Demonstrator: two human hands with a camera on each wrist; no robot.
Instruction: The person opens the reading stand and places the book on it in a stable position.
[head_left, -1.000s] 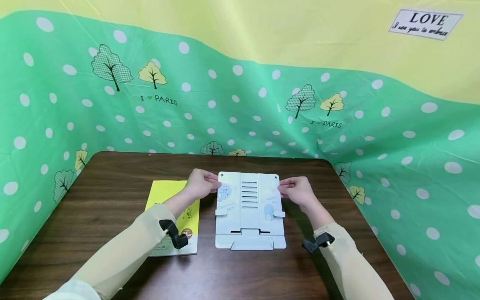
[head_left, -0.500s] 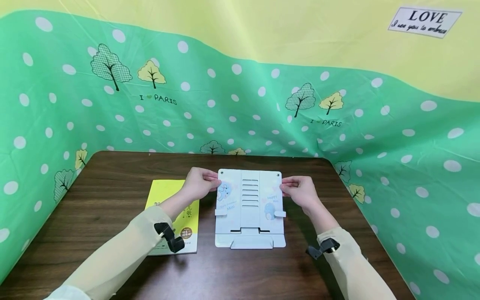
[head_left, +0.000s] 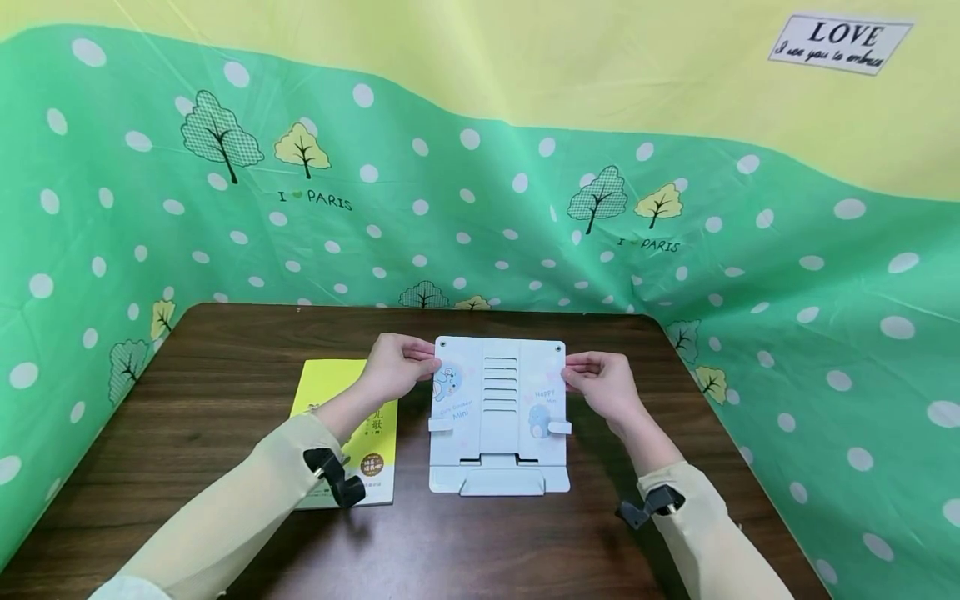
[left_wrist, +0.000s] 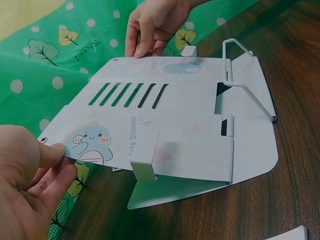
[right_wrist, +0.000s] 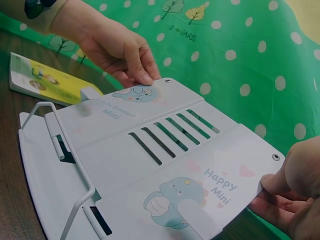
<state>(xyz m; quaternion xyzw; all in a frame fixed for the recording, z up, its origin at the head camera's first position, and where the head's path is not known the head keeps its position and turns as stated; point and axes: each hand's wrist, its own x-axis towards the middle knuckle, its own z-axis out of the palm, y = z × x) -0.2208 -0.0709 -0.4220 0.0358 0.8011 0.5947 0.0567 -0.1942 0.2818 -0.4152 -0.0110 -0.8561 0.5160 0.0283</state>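
Note:
A white book stand (head_left: pixel 498 400) with dinosaur prints and a row of slots is on the table in front of me. Its back plate is tilted up off its base, as the left wrist view shows. My left hand (head_left: pixel 400 367) pinches the plate's left edge near the far corner, thumb on top and fingers beneath. On the opposite edge my right hand (head_left: pixel 603 385) pinches the plate the same way, which the right wrist view shows close up. A wire page holder (left_wrist: pixel 242 75) stands at the near end, and small white clips (left_wrist: pixel 145 162) sit on the plate's sides.
A yellow book (head_left: pixel 378 446) lies on the table left of the stand, partly under my left forearm. The dark wooden table (head_left: pixel 225 350) ends at a green dotted cloth (head_left: pixel 450 208) behind and at both sides.
The stand's far edge has risen and looks slightly larger, with both hands still pinching it. My right hand has moved a little outward to the right.

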